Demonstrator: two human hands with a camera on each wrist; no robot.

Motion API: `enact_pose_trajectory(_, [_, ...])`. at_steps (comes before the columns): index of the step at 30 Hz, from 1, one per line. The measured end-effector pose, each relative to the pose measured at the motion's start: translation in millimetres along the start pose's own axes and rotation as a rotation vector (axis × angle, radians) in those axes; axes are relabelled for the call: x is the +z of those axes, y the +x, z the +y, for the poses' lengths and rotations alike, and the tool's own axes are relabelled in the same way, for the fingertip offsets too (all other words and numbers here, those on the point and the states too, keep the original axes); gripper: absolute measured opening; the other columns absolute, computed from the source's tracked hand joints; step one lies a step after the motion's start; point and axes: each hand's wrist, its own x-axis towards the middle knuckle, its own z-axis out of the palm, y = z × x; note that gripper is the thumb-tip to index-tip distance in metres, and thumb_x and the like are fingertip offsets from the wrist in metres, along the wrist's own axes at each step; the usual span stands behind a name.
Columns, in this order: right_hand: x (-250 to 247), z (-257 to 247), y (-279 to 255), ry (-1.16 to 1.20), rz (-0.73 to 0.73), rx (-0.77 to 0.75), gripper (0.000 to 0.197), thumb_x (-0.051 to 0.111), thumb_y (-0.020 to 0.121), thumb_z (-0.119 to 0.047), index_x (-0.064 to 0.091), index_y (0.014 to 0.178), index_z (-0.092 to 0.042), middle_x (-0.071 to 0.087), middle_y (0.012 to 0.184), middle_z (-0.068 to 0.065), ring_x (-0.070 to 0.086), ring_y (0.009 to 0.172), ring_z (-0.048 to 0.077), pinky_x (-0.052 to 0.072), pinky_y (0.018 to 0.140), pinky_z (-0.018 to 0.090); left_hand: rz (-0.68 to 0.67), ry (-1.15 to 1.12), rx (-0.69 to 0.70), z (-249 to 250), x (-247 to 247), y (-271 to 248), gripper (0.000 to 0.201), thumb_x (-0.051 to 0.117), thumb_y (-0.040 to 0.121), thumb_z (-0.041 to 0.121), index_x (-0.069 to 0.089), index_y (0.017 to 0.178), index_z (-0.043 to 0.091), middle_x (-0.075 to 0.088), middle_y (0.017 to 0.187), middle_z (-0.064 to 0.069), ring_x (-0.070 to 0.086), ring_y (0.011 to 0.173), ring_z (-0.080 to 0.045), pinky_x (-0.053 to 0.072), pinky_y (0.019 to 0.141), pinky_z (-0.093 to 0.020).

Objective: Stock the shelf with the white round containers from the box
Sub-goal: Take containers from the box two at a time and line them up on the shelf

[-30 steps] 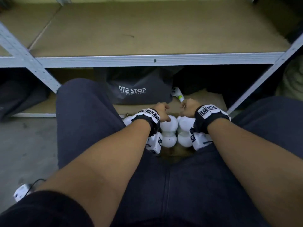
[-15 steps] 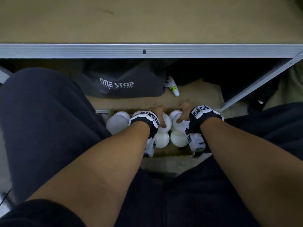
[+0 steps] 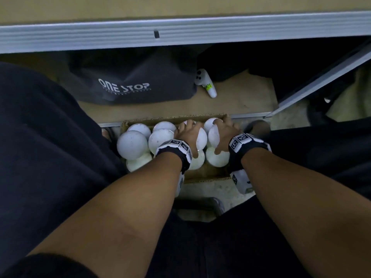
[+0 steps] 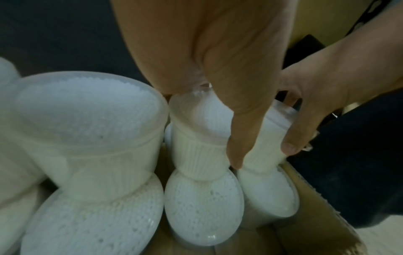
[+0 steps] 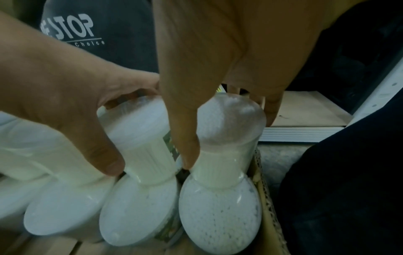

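Now both hands are down in the box

Since a second ago the left hand (image 3: 188,135) and right hand (image 3: 224,135) have dropped from above onto the containers (image 3: 132,144). Each clasps one tub's ribbed waist in the cardboard box (image 3: 206,174). Lift-out likely next; shelf (image 3: 180,35) unstocked. Tubs white, domed, translucent, bead-filled.

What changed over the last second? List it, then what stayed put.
Both hands pushed deeper into the cardboard box. The left hand now wraps a white container, and the right hand wraps the neighbouring container; neither is clearly lifted yet. The view tipped downward. The dark bag, the white bottle and the shelf's rail stayed put.
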Motion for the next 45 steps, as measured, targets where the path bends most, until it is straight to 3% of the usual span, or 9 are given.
enact_pose_trajectory(5, [-12, -6, -8, 0.027, 0.065, -0.007, 0.097, 0.088, 0.054, -0.024, 0.032, 0.133, -0.023, 0.029, 0.138, 0.008, 0.034, 0.129, 0.038, 0.046, 0.090, 0.047, 0.063, -0.088, -0.021, 1, -15, -5, 0.098, 0.085, 0.050, 0.021, 0.034, 0.133, 0.027, 0.035, 0.133, -0.001, 0.036, 0.121, -0.028, 0.039, 0.090, -0.041])
enact_pose_trajectory(8, [-29, -11, -18, 0.038, 0.107, -0.010, 0.094, 0.085, 0.058, -0.023, 0.031, 0.134, -0.026, 0.031, 0.135, 0.008, 0.033, 0.129, 0.038, 0.047, 0.094, 0.051, 0.117, -0.130, -0.030, 4, -32, -11, 0.095, 0.084, 0.051, 0.021, 0.034, 0.132, 0.026, 0.036, 0.131, -0.001, 0.037, 0.120, -0.028, 0.040, 0.090, -0.040])
enact_pose_trajectory(12, [-58, -14, -39, 0.015, 0.201, -0.010, 0.095, 0.084, 0.057, -0.027, 0.031, 0.135, -0.026, 0.033, 0.131, 0.007, 0.036, 0.125, 0.037, 0.049, 0.088, 0.049, 0.201, -0.161, -0.022, 10, -64, -27, 0.088, 0.084, 0.050, 0.025, 0.038, 0.125, 0.025, 0.036, 0.126, -0.001, 0.036, 0.117, -0.026, 0.040, 0.090, -0.040])
enact_pose_trajectory(16, [-94, -22, -68, 0.015, 0.292, -0.064, 0.097, 0.087, 0.050, -0.032, 0.036, 0.132, -0.025, 0.031, 0.132, 0.007, 0.037, 0.121, 0.037, 0.048, 0.094, 0.049, 0.298, -0.164, 0.007, 17, -103, -52, 0.091, 0.086, 0.052, 0.031, 0.038, 0.130, 0.026, 0.034, 0.131, -0.002, 0.033, 0.122, -0.028, 0.039, 0.096, -0.046])
enact_pose_trajectory(25, [-159, -31, -162, 0.152, 0.513, -0.214, 0.099, 0.085, 0.059, -0.035, 0.032, 0.143, -0.030, 0.033, 0.138, 0.005, 0.036, 0.127, 0.034, 0.045, 0.098, 0.046, 0.472, -0.168, 0.147, 25, -190, -138, 0.091, 0.083, 0.054, 0.039, 0.040, 0.133, 0.025, 0.037, 0.128, -0.001, 0.037, 0.120, -0.029, 0.041, 0.098, -0.043])
enact_pose_trajectory(33, [-205, -29, -228, 0.290, 0.732, -0.361, 0.099, 0.084, 0.058, -0.036, 0.034, 0.143, -0.031, 0.044, 0.142, -0.002, 0.039, 0.133, 0.023, 0.040, 0.107, 0.040, 0.689, -0.191, 0.282, 38, -250, -194, 0.082, 0.080, 0.059, 0.038, 0.046, 0.132, 0.027, 0.045, 0.131, 0.002, 0.044, 0.121, -0.021, 0.039, 0.096, -0.030])
enact_pose_trajectory(36, [-220, -30, -236, 0.336, 0.811, -0.402, 0.091, 0.085, 0.059, -0.033, 0.041, 0.138, -0.029, 0.048, 0.138, -0.002, 0.043, 0.129, 0.021, 0.041, 0.102, 0.034, 0.766, -0.229, 0.295, 39, -268, -199, 0.075, 0.080, 0.059, 0.040, 0.051, 0.126, 0.027, 0.048, 0.124, 0.004, 0.048, 0.115, -0.020, 0.042, 0.091, -0.031])
enact_pose_trajectory(39, [-233, -34, -232, 0.357, 0.869, -0.417, 0.079, 0.085, 0.061, -0.032, 0.048, 0.131, -0.027, 0.047, 0.135, -0.002, 0.044, 0.124, 0.019, 0.037, 0.091, 0.026, 0.831, -0.270, 0.294, 38, -285, -196, 0.068, 0.081, 0.059, 0.039, 0.055, 0.121, 0.025, 0.048, 0.125, 0.004, 0.047, 0.111, -0.014, 0.036, 0.086, -0.025])
enact_pose_trajectory(45, [-250, -44, -202, 0.440, 0.913, -0.425, 0.070, 0.084, 0.064, -0.032, 0.057, 0.128, -0.024, 0.046, 0.135, 0.000, 0.044, 0.126, 0.019, 0.034, 0.095, 0.023, 0.885, -0.306, 0.272, 31, -305, -173, 0.062, 0.083, 0.062, 0.036, 0.058, 0.117, 0.023, 0.047, 0.122, 0.003, 0.042, 0.102, -0.009, 0.032, 0.084, -0.022])
